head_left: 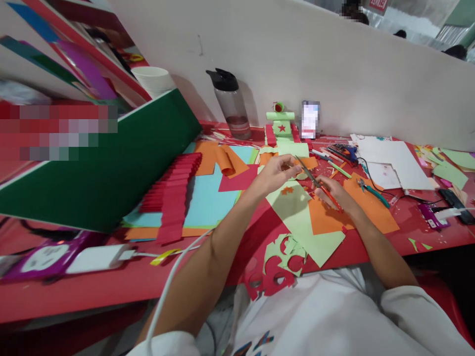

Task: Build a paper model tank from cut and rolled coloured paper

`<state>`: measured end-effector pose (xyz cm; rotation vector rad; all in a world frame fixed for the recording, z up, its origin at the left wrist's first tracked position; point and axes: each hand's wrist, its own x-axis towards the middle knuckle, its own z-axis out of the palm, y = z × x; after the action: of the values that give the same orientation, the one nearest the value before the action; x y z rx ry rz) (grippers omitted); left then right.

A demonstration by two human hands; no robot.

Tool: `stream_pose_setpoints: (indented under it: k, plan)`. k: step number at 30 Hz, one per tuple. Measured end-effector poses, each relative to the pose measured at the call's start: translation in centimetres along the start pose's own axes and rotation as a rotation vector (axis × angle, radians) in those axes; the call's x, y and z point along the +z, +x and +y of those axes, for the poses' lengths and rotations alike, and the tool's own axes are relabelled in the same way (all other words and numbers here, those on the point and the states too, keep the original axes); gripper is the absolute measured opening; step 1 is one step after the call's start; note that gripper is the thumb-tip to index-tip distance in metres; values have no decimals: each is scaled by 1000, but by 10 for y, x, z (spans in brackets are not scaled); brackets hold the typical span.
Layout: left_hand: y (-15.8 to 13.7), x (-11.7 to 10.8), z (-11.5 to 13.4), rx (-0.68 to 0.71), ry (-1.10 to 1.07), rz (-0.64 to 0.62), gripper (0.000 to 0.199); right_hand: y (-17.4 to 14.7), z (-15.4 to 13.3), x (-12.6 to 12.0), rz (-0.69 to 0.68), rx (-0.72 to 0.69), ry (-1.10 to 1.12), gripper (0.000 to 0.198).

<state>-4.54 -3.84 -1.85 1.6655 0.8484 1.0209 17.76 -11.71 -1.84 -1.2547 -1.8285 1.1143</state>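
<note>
My right hand (335, 193) is closed around a pair of scissors (325, 193) with orange-red handles. The blades point up and left, toward my left hand (280, 172). Its thumb and fingers are curled together, but whatever they pinch is too small or hidden to name. Under the hands lie a light green paper sheet (297, 212) and an orange paper sheet (330, 217). Small orange cut-outs (287, 190) rest on the green sheet. Behind my hands stands a light green and red paper model (282, 129) with a red star.
Left are pleated red paper (174, 193), a green board (111, 173) and a water bottle (232, 106). A phone (310, 119) leans on the wall. To the right lie pliers (373, 193), a glue gun (351, 152) and white sheets (397, 160). Cut scraps (284, 254) lie at the near edge.
</note>
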Motion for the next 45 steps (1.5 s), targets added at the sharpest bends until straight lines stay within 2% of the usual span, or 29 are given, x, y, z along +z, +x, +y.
stream_pose_setpoints:
  k: [29, 45]
  plan:
    - [2, 1, -5, 9, 12, 3, 32, 0, 9, 0, 2, 9, 25, 41]
    - [-1, 1, 0, 3, 21, -17, 30, 2, 16, 0, 27, -22, 5, 43]
